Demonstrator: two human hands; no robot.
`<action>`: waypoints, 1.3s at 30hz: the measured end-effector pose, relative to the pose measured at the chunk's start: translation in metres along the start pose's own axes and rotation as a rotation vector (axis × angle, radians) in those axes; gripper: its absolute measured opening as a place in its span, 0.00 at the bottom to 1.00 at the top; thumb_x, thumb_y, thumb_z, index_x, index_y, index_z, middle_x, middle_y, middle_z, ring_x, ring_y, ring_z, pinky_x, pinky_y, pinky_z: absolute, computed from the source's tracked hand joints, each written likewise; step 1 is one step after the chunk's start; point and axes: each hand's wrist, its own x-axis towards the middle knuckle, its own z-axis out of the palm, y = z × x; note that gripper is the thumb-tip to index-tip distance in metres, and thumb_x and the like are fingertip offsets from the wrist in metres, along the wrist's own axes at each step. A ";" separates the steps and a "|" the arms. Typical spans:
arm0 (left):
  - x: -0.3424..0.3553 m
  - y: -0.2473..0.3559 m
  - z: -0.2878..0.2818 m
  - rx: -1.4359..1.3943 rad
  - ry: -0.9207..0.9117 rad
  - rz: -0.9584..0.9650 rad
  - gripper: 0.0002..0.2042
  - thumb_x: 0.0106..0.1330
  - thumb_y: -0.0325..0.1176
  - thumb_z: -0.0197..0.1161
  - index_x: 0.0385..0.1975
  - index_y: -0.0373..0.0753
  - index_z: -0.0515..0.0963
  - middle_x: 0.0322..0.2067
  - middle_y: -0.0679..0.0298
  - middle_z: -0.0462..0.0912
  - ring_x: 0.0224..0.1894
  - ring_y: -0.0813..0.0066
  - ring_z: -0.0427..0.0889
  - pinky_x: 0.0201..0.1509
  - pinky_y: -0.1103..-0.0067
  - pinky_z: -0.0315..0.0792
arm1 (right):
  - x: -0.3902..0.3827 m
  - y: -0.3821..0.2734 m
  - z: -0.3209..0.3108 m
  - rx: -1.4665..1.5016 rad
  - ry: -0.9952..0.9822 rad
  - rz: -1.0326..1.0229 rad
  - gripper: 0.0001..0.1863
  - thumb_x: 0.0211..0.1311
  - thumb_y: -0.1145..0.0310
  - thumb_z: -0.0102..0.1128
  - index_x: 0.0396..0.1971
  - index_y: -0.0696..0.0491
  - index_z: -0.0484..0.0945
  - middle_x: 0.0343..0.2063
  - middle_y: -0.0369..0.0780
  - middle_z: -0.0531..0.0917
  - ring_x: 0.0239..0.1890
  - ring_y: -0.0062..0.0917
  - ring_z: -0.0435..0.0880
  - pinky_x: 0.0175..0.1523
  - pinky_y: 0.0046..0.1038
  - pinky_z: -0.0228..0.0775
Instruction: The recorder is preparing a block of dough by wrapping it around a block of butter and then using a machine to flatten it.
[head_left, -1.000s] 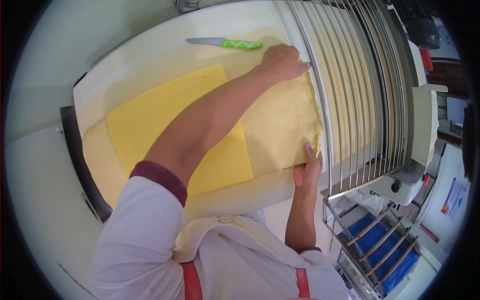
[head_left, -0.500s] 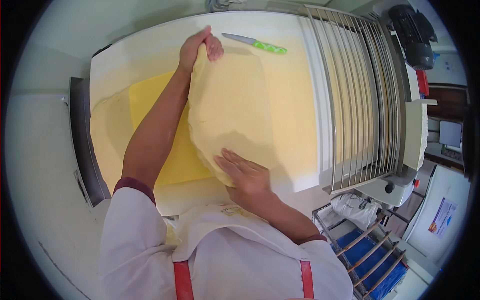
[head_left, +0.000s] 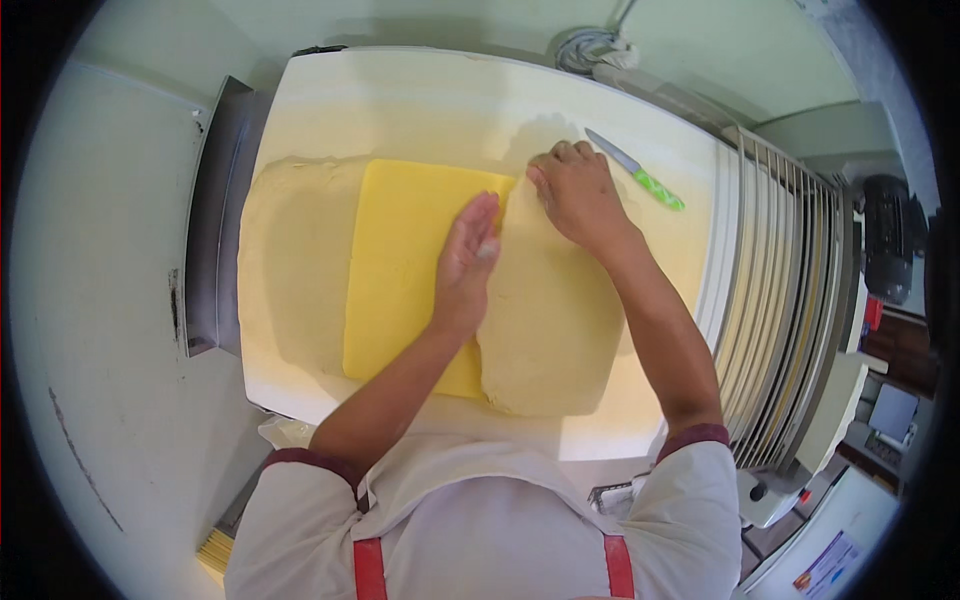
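Observation:
A wide sheet of pale dough lies on the white belt of a dough sheeter. A yellow slab of butter rests on its middle. The right flap of dough is folded over onto the butter's right part. My left hand lies flat with its fingers together along the flap's left edge, on the butter. My right hand presses on the flap's far corner, fingers curled. Neither hand holds anything.
A knife with a green handle lies on the belt just right of my right hand. A metal safety grille runs along the right side. A grey floor shows left; cables lie at the far edge.
The dough flap has been carried from the right over the butter and laid down. My left hand came back from the far corner to the flap's edge; my right hand moved to the far corner.

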 end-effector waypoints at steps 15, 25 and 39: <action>0.065 0.029 -0.015 0.996 -0.146 0.302 0.18 0.65 0.31 0.57 0.54 0.34 0.70 0.51 0.55 0.75 0.59 0.60 0.71 0.63 0.70 0.63 | 0.027 0.014 0.007 0.272 -0.126 0.016 0.08 0.61 0.68 0.59 0.35 0.57 0.78 0.33 0.46 0.81 0.38 0.43 0.79 0.43 0.39 0.70; 0.196 0.051 0.017 1.112 -0.894 -0.813 0.13 0.66 0.40 0.60 0.29 0.35 0.78 0.24 0.66 0.74 0.28 0.74 0.70 0.36 0.76 0.66 | 0.038 0.060 0.001 0.715 -0.525 0.305 0.17 0.58 0.67 0.63 0.46 0.57 0.81 0.38 0.41 0.84 0.41 0.29 0.82 0.50 0.27 0.70; 0.180 0.043 0.000 1.309 -0.779 -0.382 0.12 0.64 0.39 0.62 0.31 0.35 0.78 0.25 0.69 0.76 0.30 0.75 0.72 0.34 0.75 0.65 | 0.047 0.067 0.009 0.727 -0.697 0.380 0.14 0.63 0.61 0.62 0.35 0.58 0.81 0.25 0.31 0.78 0.29 0.14 0.72 0.35 0.20 0.64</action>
